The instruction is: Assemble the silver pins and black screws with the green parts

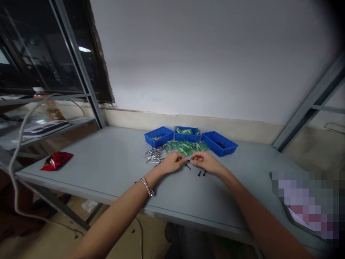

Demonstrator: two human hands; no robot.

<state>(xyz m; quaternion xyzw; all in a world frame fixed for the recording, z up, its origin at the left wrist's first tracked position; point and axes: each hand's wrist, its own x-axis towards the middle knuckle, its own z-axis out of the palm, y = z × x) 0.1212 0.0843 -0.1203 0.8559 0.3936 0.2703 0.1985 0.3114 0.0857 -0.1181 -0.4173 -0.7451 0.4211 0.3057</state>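
Above the middle of the grey table, my left hand (174, 162) and my right hand (205, 162) come close together, fingertips nearly meeting. Both are closed in a pinch; whatever they grip is too small to make out. Just under the fingertips a dark screw-like piece (188, 167) shows. Two black screws (199, 173) stand or lie on the table below my right hand. A heap of shiny metal pins (154, 154) spreads left of my left hand. Behind the hands lie several green-and-clear plastic packets (185, 146).
Three blue bins line the back: the left bin (155, 144) with metal pieces, the middle bin (187, 137) with green packets, the right bin (221, 151) with dark pieces. A red wrapper (57, 160) lies left; a blurred-out flat item (304, 205) sits right. A white cable (14, 180) hangs left.
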